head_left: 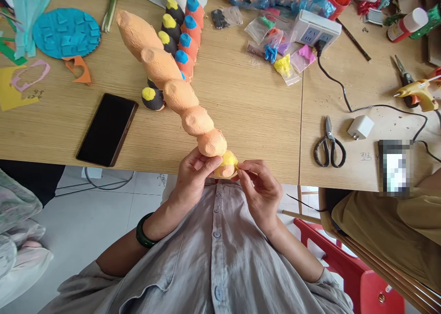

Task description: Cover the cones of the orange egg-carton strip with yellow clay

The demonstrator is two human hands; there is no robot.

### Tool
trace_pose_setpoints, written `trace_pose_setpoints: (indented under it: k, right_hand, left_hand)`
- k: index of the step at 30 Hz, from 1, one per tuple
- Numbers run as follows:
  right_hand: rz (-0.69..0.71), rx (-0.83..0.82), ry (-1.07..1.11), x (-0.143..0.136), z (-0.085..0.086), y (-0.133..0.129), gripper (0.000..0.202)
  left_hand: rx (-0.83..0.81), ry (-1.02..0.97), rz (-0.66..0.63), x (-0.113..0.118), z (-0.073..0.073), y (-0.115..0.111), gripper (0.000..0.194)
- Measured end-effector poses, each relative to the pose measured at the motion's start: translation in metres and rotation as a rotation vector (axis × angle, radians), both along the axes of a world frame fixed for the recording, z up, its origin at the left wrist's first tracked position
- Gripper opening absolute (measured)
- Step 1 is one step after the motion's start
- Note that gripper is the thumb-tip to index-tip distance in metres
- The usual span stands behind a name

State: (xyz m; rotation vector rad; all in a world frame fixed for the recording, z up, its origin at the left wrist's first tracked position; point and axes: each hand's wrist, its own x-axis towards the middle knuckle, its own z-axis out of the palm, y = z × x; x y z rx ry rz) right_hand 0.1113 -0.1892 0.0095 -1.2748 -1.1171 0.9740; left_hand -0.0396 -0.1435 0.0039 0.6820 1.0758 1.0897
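Observation:
A long strip of rounded orange bumps [181, 95], like an egg-carton row coated in clay, points away from me with its near end at the table edge. My left hand [193, 174] grips that near end, thumb on top. Yellow clay [228, 158] covers part of the last bump. At its right side, my right hand [260, 185] pinches the edge of this yellow clay between thumb and fingers. Behind the strip lie a black row with yellow tops [168, 21] and a red-orange row with blue tops [190, 23], both partly hidden by it.
Left of the strip lie a phone [107, 129] and a blue oval piece [67, 32]. To the right are black-handled scissors [329, 144], a white plug adapter [360, 127], a power strip [317, 28] with its cord, clay bags [283, 65] and a glue gun [418, 93]. Another person sits at right.

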Motion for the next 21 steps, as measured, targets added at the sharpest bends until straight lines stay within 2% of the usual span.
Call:
trace_pose_setpoints:
  k: [9,16,19,21]
  right_hand:
    - [0.008,0.048,-0.137,0.001,-0.001,0.001,0.017]
    - [-0.037,0.175,-0.374,-0.002,-0.006,-0.006,0.045]
    - [0.001,0.164,-0.368,-0.004,-0.008,-0.011,0.054]
    - [0.043,0.116,-0.279,-0.004,-0.007,-0.013,0.053]
  left_hand:
    - [-0.008,0.014,0.028,0.002,-0.001,0.002,0.036]
    - [-0.023,0.036,0.04,0.002,-0.001,0.005,0.034]
    - [-0.008,0.04,0.054,0.001,-0.002,0.007,0.032]
    - [0.001,0.037,0.065,0.001,-0.002,0.009,0.031]
